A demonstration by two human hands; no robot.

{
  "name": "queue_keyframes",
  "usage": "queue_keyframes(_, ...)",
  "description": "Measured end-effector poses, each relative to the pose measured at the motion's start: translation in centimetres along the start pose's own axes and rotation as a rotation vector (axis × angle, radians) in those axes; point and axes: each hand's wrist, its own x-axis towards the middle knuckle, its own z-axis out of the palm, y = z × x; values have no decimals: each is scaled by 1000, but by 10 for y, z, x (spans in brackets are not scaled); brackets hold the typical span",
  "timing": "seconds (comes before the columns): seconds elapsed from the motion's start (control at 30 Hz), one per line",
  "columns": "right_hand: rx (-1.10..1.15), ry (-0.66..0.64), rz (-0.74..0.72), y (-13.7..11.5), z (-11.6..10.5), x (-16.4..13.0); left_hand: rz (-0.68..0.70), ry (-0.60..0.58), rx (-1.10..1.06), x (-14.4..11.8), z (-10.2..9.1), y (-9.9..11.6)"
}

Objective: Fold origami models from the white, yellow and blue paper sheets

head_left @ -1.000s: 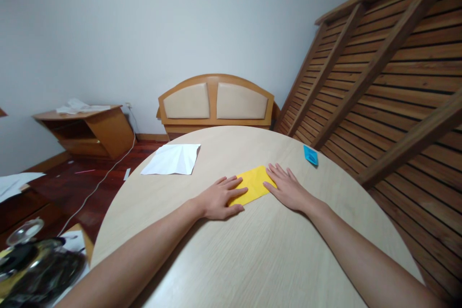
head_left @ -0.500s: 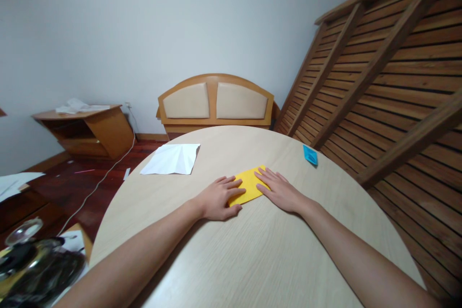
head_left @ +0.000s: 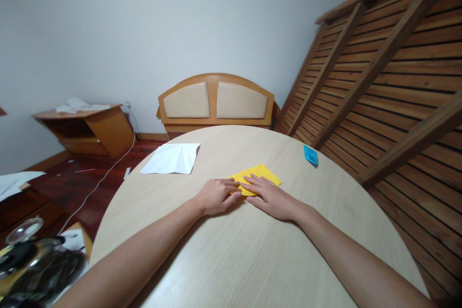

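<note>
A folded sheet of yellow paper (head_left: 266, 173) lies flat on the round, pale wooden table (head_left: 231, 260). My left hand (head_left: 218, 196) rests on its left end, fingers stretched out over the paper and covering that end. Across the middle of the paper lies my right hand (head_left: 271, 197), palm down, with its fingertips close to those of the left. Both hands have their fingers extended and press on the sheet rather than grip it. The far right corner of the paper shows beyond my right hand.
A creased white sheet (head_left: 171, 158) lies at the table's far left. Near the far right edge is a small folded blue paper (head_left: 311, 155). A headboard (head_left: 215, 77) stands behind the table, and a slatted wooden frame (head_left: 378, 86) leans along the right.
The yellow paper has turned, its right end now reaching further right. My right hand has slid left across it, closer to my left hand, which has shifted only slightly.
</note>
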Motion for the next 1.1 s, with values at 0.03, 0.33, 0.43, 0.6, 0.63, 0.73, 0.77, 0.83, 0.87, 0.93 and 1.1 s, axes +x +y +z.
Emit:
queue_keyframes(0.03,-1,9,-3,1,0,0,-17,0,5,0,1,-1)
queue_keyframes(0.33,11,130,-45,20,4,1,-11,97,48,-2,3,-5)
queue_keyframes(0.43,24,166,-74,26,1,1,15,213,72,-3,7,-11)
queue_keyframes(0.6,31,286,-103,32,-10,-2,-25,426,-14,-3,8,-16)
queue_keyframes(0.63,49,325,-91,31,-13,-3,-63,460,-62,-3,7,-16)
queue_keyframes(0.73,147,427,-11,26,-18,-4,-204,542,-268,-1,6,-14)
queue_keyframes(0.77,196,454,16,23,-19,-4,-247,562,-352,0,7,-12)
queue_keyframes(0.83,329,502,41,14,-19,-3,-314,582,-519,3,9,-6)
queue_keyframes(0.87,419,525,41,9,-18,-2,-336,581,-595,5,10,-3)
queue_keyframes(0.93,633,541,32,-2,-16,1,-337,555,-708,8,11,5)
queue_keyframes(1.1,1052,471,76,-20,-10,8,-319,500,-788,11,11,17)
